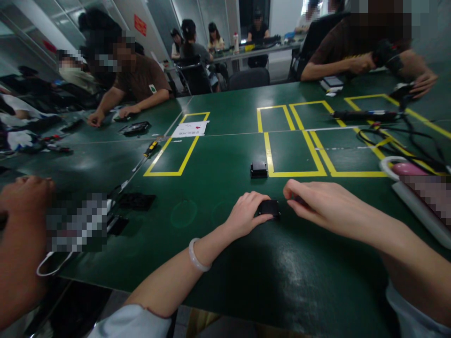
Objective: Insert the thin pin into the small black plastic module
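Observation:
My left hand is closed on a small flat black box, thumb along the near edge and fingers over its far left side. The box rests on the green table. Just right of it, apart from the box, my right hand hovers with thumb and forefinger pinched together. Whatever is in that pinch, if anything, is too small or hidden to make out. A second black piece, boxy with a raised back, stands on the table beyond my left hand.
Yellow tape outlines mark the green table. At left lie a screwdriver, black flat parts and a co-worker's hand. Cables and a white-rimmed device lie at right. People sit across the table.

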`<state>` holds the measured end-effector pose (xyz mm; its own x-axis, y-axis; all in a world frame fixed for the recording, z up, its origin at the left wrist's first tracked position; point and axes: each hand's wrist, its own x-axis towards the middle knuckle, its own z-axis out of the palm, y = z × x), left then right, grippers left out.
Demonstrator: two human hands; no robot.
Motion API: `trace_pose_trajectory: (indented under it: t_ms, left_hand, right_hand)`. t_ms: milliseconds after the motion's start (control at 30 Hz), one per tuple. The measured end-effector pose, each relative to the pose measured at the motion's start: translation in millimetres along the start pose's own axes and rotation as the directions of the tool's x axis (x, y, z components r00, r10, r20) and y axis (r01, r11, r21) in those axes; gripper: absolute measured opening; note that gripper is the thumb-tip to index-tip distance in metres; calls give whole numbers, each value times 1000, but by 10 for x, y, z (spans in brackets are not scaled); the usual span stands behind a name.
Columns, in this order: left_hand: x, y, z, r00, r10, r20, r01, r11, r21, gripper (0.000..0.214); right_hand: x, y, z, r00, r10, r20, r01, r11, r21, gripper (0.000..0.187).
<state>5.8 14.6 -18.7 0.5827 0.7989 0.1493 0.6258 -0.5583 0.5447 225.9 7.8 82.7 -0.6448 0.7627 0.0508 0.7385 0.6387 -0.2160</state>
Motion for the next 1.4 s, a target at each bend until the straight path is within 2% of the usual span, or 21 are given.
trace_pose_trajectory:
  t_ms: [200, 567, 800, 1067, 1167, 1300, 1400]
  left_hand:
    - [2, 6, 0, 1000, 1, 0, -1, 1000, 2, 37]
    - [-1, -6, 18, 1000, 2, -11, -2, 1000, 12, 37]
    - [-1, -7, 17, 1000, -1, -8, 1, 1000, 9, 38]
    - [0, -10, 20, 1000, 5, -10, -5, 1000, 13, 37]
    - [3, -8, 12, 1000, 4, 0, -4, 1000, 8, 37]
    - [6, -7, 6, 1000, 1, -2, -1, 1000, 4, 38]
    - [5, -8, 7, 1000, 1, -5, -1, 1000, 6, 38]
  right_hand:
    - [24, -39, 9, 998, 66, 6, -66, 994, -88, 22]
    - [-11, -38, 6, 999, -35, -14, 35, 999, -5, 5]
    - [19, -39, 30, 999, 50, 7, -49, 994, -102, 25]
    - [-11, 0, 3, 1000, -3, -21, 4, 1000, 23, 5]
    - [-10, 2, -7, 1000, 12, -23, -12, 999, 37, 9]
    - [9, -12, -2, 998, 69, -15, -69, 998, -15, 23]
    - [11, -9, 9, 998, 63, -25, -64, 997, -35, 20]
